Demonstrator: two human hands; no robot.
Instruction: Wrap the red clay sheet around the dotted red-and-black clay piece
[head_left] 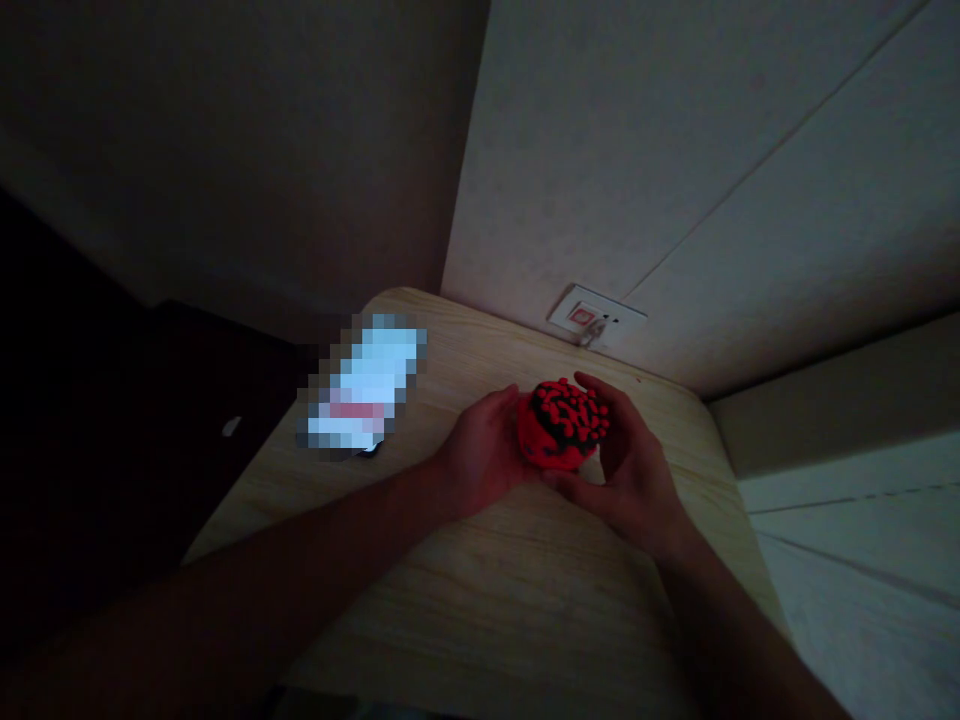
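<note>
A rounded red object [564, 425] with a black top covered in small raised red bits is between my hands above the wooden tabletop; it looks like a modelled clay cake, but its exact kind is unclear. My left hand [487, 450] cups it from the left side, palm against it and the fingers partly hidden behind it. On the opposite side my right hand [630, 465] curves around it, thumb low at the front edge and fingers at the back right. The underside of the object is hidden from view.
A lit, pixelated phone-like screen [371, 375] stands at the left of the wooden tabletop [480, 580]. Behind is a wall socket [596, 312] with something plugged in. Walls rise at the back, and a pale ledge [840, 400] borders the right. The room is dim.
</note>
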